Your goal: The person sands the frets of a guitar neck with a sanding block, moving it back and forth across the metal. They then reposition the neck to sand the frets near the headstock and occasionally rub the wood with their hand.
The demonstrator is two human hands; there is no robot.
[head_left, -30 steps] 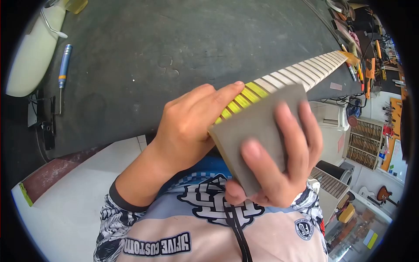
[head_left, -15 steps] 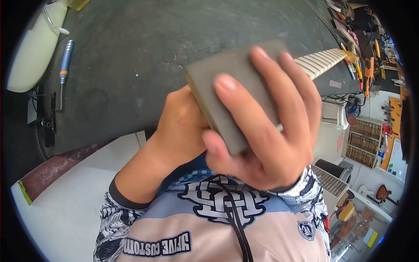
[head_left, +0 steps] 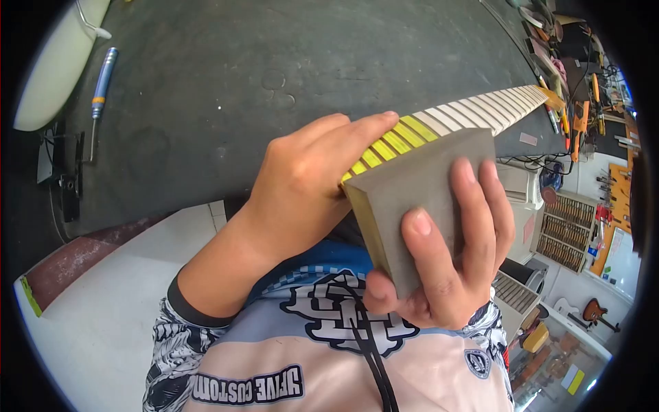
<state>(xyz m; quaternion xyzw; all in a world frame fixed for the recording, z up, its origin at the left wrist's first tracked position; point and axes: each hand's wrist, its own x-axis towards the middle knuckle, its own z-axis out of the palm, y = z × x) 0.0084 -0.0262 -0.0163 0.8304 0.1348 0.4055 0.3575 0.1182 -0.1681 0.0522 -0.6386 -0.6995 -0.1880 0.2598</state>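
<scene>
A guitar neck (head_left: 473, 113) with pale wood between its dark fret lines runs from the middle toward the upper right. Bright yellow-green covers the spaces between several frets at its near end. My left hand (head_left: 302, 161) is wrapped round that near end, fingers along the far edge; its underside is hidden. In my right hand (head_left: 453, 261) is a thick grey sanding block (head_left: 419, 185) with a yellowish side face, gripped between thumb and fingers. The block's upper edge overlaps the neck's near edge; whether the two touch I cannot tell.
A dark work mat (head_left: 199, 103) covers the bench. A blue screwdriver (head_left: 103, 82) lies at the left beside a pale rounded object (head_left: 58, 75). Pens and tools (head_left: 570, 117) crowd the right edge. A maroon-faced strip (head_left: 82, 264) sits at lower left.
My right hand has drawn the block down and toward my body, uncovering the yellow-green part of the neck. My left hand keeps its hold on the neck.
</scene>
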